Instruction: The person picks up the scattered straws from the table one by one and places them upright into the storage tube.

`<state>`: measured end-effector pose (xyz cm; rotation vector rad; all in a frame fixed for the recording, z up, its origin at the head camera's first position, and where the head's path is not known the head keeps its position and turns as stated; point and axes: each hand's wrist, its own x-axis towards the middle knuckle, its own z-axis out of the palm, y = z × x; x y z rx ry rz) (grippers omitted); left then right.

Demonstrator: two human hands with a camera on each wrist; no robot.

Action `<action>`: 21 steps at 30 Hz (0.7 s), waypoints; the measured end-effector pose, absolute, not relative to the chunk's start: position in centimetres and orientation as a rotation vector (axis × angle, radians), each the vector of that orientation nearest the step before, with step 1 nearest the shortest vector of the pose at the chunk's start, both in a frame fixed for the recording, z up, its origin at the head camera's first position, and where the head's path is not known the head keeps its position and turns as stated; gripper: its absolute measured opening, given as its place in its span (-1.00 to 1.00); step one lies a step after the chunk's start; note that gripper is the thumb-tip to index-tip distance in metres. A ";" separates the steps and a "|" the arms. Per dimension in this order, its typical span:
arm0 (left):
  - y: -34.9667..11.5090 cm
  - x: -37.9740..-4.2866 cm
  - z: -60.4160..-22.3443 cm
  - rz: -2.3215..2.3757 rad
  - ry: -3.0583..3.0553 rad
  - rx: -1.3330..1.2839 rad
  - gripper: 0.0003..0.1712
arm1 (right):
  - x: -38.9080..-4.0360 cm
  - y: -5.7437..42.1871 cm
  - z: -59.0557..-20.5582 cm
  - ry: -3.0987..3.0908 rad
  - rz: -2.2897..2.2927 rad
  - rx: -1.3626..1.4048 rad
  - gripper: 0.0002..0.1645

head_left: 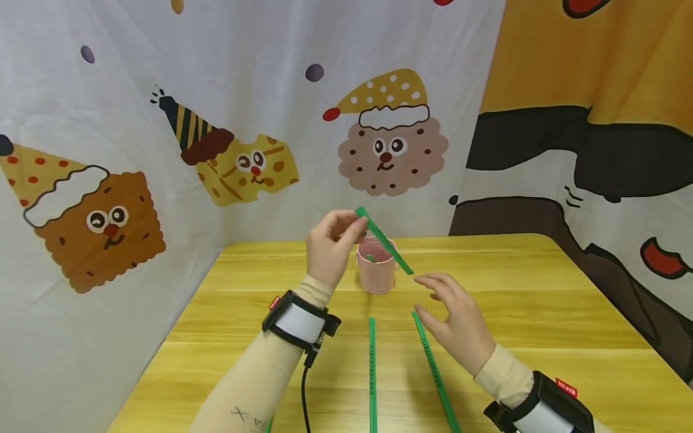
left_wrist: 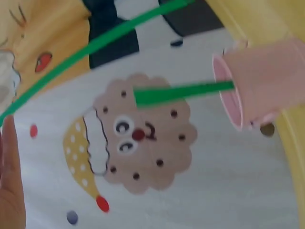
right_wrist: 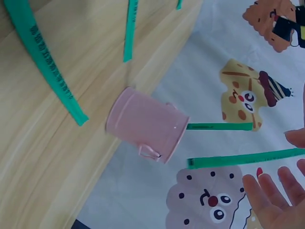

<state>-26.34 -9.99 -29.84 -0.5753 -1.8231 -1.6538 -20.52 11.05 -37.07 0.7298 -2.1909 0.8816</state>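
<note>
My left hand point(head_left: 332, 246) pinches one end of a narrow green strip point(head_left: 387, 243) between thumb and fingers. The strip slants down to the right, crossing in front of a pink bucket point(head_left: 377, 276) in the head view. Close to its lower end is my right hand point(head_left: 455, 322), thumb and fingers spread apart with nothing held. In the right wrist view, the fingers of the right hand point(right_wrist: 276, 195) show beside the raised strip point(right_wrist: 248, 158). Another green strip point(left_wrist: 186, 93) sticks out of the bucket's mouth in the left wrist view.
On the wooden table point(head_left: 541, 300) lie a green strip point(head_left: 372, 373) with black print, a second strip point(head_left: 437, 379) beneath the right hand, and a sliver of another strip point(head_left: 269, 426) by the left forearm. Behind the table hangs a cartoon-printed cloth point(head_left: 271, 60). A black cable point(head_left: 305, 391) trails from the left wrist camera.
</note>
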 end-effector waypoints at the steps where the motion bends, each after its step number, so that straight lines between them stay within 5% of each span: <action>1: -10.3 -26.7 -29.6 -1.639 -1.797 -0.545 -0.85 | -20.5 11.1 -37.2 -2.189 0.868 0.729 -0.35; 21: -11.6 -31.0 -36.5 -1.125 -2.130 -0.433 -0.87 | -20.7 11.9 -38.9 -2.267 0.847 0.682 -0.34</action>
